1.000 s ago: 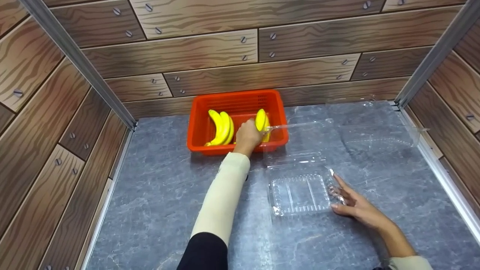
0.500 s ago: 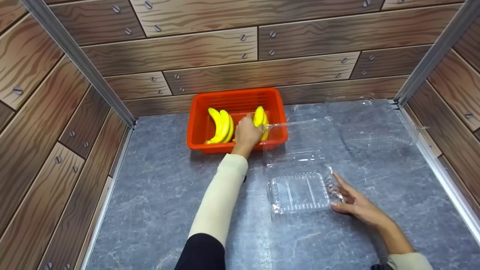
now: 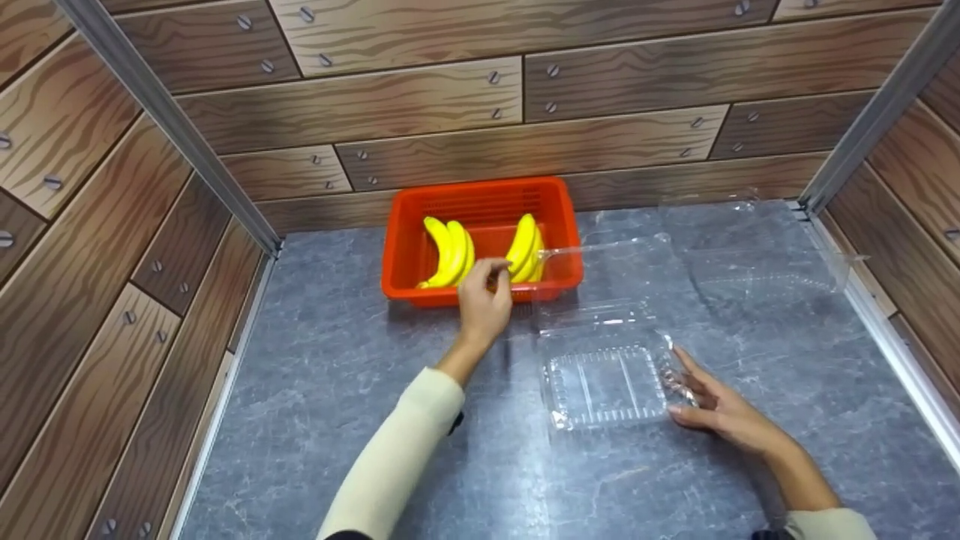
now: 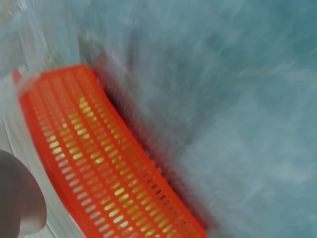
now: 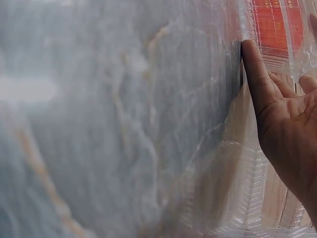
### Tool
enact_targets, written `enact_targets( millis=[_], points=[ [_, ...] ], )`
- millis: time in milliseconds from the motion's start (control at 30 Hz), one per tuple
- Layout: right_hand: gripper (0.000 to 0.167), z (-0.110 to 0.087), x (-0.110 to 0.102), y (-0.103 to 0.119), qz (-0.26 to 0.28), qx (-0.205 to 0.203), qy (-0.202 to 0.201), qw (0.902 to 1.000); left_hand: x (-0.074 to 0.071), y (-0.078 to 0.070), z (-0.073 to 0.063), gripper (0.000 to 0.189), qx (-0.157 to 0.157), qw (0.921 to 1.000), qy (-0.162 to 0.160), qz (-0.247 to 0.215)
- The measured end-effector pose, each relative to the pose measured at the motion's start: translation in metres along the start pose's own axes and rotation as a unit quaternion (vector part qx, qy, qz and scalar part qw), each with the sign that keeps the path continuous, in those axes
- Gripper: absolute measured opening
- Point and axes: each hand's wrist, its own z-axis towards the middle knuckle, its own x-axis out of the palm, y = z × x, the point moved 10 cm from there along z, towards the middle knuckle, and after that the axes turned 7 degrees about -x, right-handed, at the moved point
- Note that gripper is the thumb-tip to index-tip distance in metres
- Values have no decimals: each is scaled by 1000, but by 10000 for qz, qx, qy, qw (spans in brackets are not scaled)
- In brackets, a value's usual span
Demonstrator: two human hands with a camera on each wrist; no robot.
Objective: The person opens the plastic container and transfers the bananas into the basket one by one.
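My left hand (image 3: 486, 304) is over the front rim of a red plastic basket (image 3: 480, 191), fingers loosely curled and nothing held. In the basket lie two bunches of yellow bananas, a left bunch (image 3: 454, 251) and a right bunch (image 3: 525, 251). The left wrist view catches a blurred finger (image 4: 22, 198) beside the slotted basket wall (image 4: 99, 148), yellow showing through the slots. My right hand (image 3: 735, 420) rests against the right side of a clear clamshell container (image 3: 604, 386), its lid (image 3: 600, 289) raised toward the basket. In the right wrist view, the straight thumb (image 5: 255, 69) touches the plastic.
More clear plastic packaging (image 3: 765, 270) stands at the back right and overlaps the container's lid in the head view. Wood-patterned walls (image 3: 420, 105) enclose the grey marbled tabletop (image 3: 322, 390) at the back and sides.
My left hand has let go of the right banana bunch, which now lies lower in the basket, and has drawn back toward the front rim. The right hand stays at the container.
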Motion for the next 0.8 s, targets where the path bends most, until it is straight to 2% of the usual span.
enact_targets(
  millis=[67, 167, 267, 367, 433, 500, 633, 700, 800],
  points=[
    [102, 0, -1, 1, -101, -2, -14, 9999, -3, -3, -15, 13, 35, 9997, 117, -190],
    [102, 0, -3, 1, -284, 29, -12, 9996, -4, -4, -40, 12, 13, 9992, 394, -105],
    [102, 0, -4, 1, -391, 87, -60, 9992, 0, -3, -63, 15, -167, 9957, 895, 165],
    [102, 0, -4, 1, -314, 89, -67, 9994, 8, -1, -85, 29, -383, 9864, 1508, 533],
    [103, 0, -3, 1, -168, 92, -64, 9998, 14, 1, -98, 40, -527, 9761, 1953, 790],
    [102, 0, -2, 2, -31, 73, -47, 10000, 22, 4, -109, 52, -687, 9617, 2452, 1013],
    [102, -1, -2, 2, 76, 99, -67, 9999, 38, 15, -129, 77, -1042, 9222, 3420, 1471],
    [102, -1, -2, 2, 77, 102, -69, 9999, 43, 22, -136, 89, -1177, 9061, 3691, 1699],
    [103, -2, -1, 2, 156, 135, -59, 9998, 48, 30, -142, 104, -1345, 8942, 3807, 1934]
  ],
)
